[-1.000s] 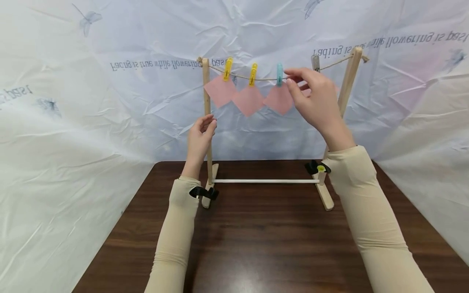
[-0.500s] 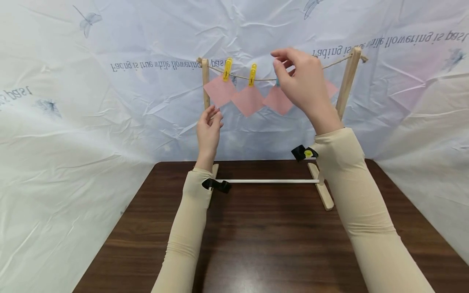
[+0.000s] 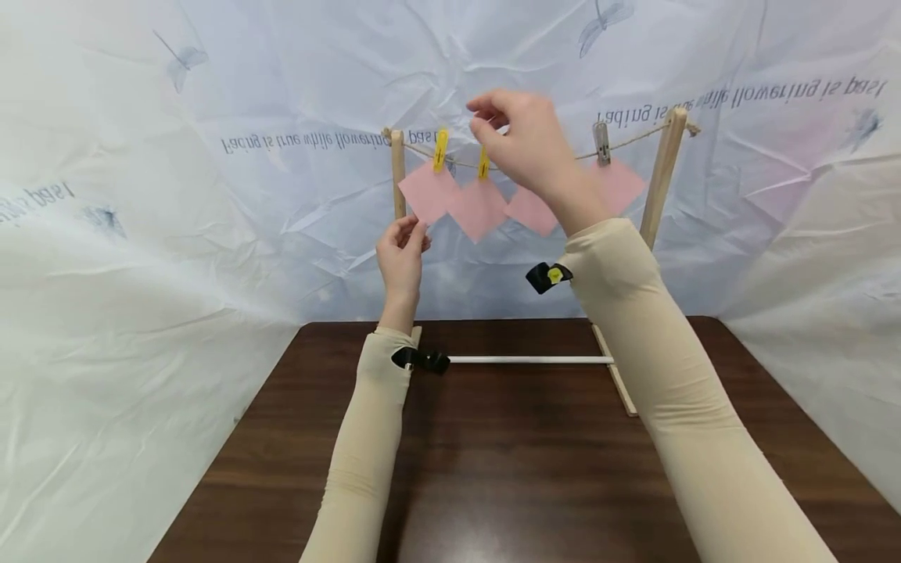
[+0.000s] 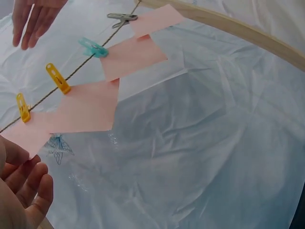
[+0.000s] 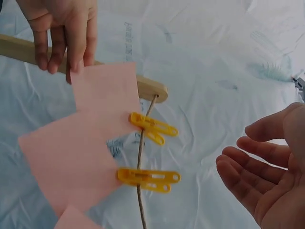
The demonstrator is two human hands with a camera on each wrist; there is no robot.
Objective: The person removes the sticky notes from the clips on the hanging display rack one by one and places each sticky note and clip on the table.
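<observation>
Several pink paper squares hang by clothespins from a twine line. At the left end, my left hand (image 3: 401, 254) pinches the bottom corner of the first paper square (image 3: 428, 191) between thumb and fingers. A yellow clothespin (image 3: 440, 150) clips that square to the twine (image 4: 78, 67). Beside it, a second yellow clothespin (image 5: 148, 179) holds another paper square (image 4: 88, 107). My right hand (image 3: 524, 141) is raised near the line with loosely bent fingers and nothing in them. It hides the blue clothespin (image 4: 93, 47) in the head view.
A wooden post (image 3: 664, 176) carries the twine at the right, another post (image 3: 399, 176) at the left. A grey clothespin (image 3: 601, 144) holds the rightmost square. A white rod (image 3: 528, 360) joins the stand's feet above the brown table (image 3: 493, 453). Printed white sheeting (image 3: 310, 211) hangs behind.
My right hand has moved left along the line, away from the blue clothespin. My left hand has risen slightly rightward and taken hold of the first paper square's corner.
</observation>
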